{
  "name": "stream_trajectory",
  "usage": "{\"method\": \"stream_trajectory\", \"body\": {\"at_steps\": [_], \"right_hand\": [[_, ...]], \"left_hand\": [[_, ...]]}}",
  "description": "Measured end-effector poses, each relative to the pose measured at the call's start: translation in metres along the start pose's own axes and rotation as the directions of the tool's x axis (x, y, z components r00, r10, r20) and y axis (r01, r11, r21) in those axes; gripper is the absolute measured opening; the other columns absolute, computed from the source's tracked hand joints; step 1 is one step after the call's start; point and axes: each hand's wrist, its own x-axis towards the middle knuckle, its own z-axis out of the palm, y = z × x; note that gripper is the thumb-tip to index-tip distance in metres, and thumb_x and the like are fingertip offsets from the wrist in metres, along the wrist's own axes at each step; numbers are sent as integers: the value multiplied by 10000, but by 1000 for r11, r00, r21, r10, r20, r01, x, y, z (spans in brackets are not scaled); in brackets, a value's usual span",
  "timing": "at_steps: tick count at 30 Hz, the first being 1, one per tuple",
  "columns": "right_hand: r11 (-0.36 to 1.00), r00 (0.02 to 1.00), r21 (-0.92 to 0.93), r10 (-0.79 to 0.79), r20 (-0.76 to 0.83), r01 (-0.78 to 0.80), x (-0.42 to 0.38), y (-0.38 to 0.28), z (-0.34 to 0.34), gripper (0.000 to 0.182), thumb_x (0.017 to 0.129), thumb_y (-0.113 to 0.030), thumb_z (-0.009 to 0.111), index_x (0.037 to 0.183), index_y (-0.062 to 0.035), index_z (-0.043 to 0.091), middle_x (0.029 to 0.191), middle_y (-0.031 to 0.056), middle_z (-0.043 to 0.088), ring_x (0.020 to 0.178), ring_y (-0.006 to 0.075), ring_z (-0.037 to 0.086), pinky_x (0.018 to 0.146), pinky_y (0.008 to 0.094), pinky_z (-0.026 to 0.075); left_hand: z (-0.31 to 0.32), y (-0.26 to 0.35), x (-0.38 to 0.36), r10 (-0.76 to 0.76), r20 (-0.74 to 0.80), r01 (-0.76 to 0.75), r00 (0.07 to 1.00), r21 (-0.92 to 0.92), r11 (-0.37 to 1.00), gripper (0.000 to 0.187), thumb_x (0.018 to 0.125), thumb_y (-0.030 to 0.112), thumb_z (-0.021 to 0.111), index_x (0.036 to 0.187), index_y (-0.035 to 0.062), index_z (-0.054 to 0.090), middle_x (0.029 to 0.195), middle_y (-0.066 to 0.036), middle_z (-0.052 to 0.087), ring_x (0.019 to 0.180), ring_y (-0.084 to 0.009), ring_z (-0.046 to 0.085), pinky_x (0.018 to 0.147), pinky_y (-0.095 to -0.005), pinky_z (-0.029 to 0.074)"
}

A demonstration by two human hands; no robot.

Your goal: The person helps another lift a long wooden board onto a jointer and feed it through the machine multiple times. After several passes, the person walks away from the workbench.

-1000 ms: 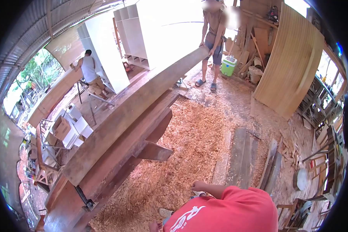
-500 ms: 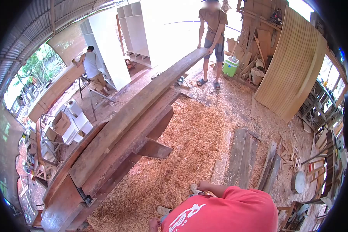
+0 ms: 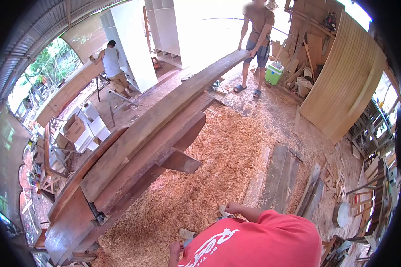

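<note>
My left hand (image 3: 175, 247) is low beside the red shirt (image 3: 258, 242), its fingers curled and no object visible in it. My right hand (image 3: 231, 207) is near my right shoe, also curled with nothing seen in it. Ahead and to the left lies a long weathered wooden plank (image 3: 165, 104), set lengthwise over a reddish-brown wooden beam assembly (image 3: 142, 167). A black clamp (image 3: 98, 216) sits at the near end. Neither hand touches the wood. At the far end, a person in a brown shirt (image 3: 258, 22) grips the plank with both hands.
Wood shavings (image 3: 223, 147) cover the floor. Boards (image 3: 278, 178) lie at my right. A large curved wooden panel (image 3: 347, 80) leans at the back right, near a green cooler (image 3: 274, 73). Another person in a white tank top (image 3: 111, 62) works by white cabinets (image 3: 131, 49).
The view has shifted slightly, so the surroundings sit lower and farther right. Both my hands appear a little higher in the picture. The far person still holds the plank's end.
</note>
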Motion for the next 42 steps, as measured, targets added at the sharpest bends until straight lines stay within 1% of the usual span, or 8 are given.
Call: {"method": "stream_trajectory", "body": {"at_steps": [6, 9, 15, 18, 23, 29, 38, 42], "right_hand": [[1000, 999, 7, -2, 36, 2, 0, 1, -6, 283, 621, -328, 568, 714, -72, 643, 738, 155, 606, 694, 290, 587, 645, 366, 466], [1000, 1000, -23, -16, -9, 16, 1, 5, -3, 273, 619, -327, 567, 705, -80, 645, 716, 155, 604, 672, 292, 587, 627, 369, 467], [999, 999, -15, -40, -21, 40, 3, 10, 0, 280, 622, -330, 566, 723, -82, 647, 720, 155, 605, 671, 293, 589, 627, 369, 467], [999, 999, -24, -38, 3, 38, 4, 9, -1, 289, 624, -328, 567, 741, -77, 646, 736, 153, 607, 683, 288, 590, 635, 366, 468], [1000, 999, -19, -1, 52, 2, 18, 20, 6, 289, 631, -328, 567, 760, -82, 647, 734, 141, 612, 679, 269, 594, 638, 352, 469], [994, 997, 83, -66, -25, 68, 11, 21, 0, 324, 684, -375, 590, 783, -70, 638, 693, 95, 612, 596, 188, 584, 572, 297, 463], [990, 1000, 140, -10, 17, 7, 8, 11, -13, 305, 702, -280, 601, 823, -1, 605, 630, 99, 587, 533, 151, 563, 468, 272, 448], [989, 998, 137, 45, 40, -50, 7, 9, -15, 336, 676, -343, 604, 803, -34, 633, 709, 141, 610, 678, 232, 592, 628, 331, 458]], "left_hand": [[1, -5, 2, 37, 27, -39, 999, 70, 997, 303, 773, 237, 481, 852, -54, 507, 695, -165, 568, 522, -236, 563, 442, -304, 476], [5, -1, -2, 24, 13, -24, 1000, 21, 999, 220, 786, 215, 491, 714, 9, 521, 587, -102, 529, 446, -178, 501, 373, -282, 377], [8, 0, 7, 17, 34, -19, 999, 53, 998, 296, 760, 244, 496, 843, -40, 508, 704, -160, 568, 545, -228, 567, 451, -301, 477], [7, -5, 18, 16, 115, -13, 993, -28, 1000, 297, 772, 252, 484, 860, -31, 505, 709, -155, 572, 546, -223, 569, 456, -303, 478], [8, -1, 23, -6, 93, 0, 996, 70, 998, 298, 797, 274, 460, 845, -15, 512, 700, -139, 575, 538, -211, 571, 454, -296, 474], [12, 11, 9, 57, 74, -62, 996, 73, 995, 298, 801, 286, 467, 795, -8, 516, 675, -120, 574, 529, -191, 571, 434, -286, 465], [12, 14, 4, 58, 47, -62, 997, 105, 993, 316, 802, 313, 464, 793, 6, 540, 659, -103, 566, 521, -170, 560, 439, -269, 461], [15, 20, -1, 65, 46, -71, 997, 133, 989, 335, 803, 321, 460, 802, -3, 545, 670, -104, 568, 529, -168, 560, 454, -273, 464]]}}
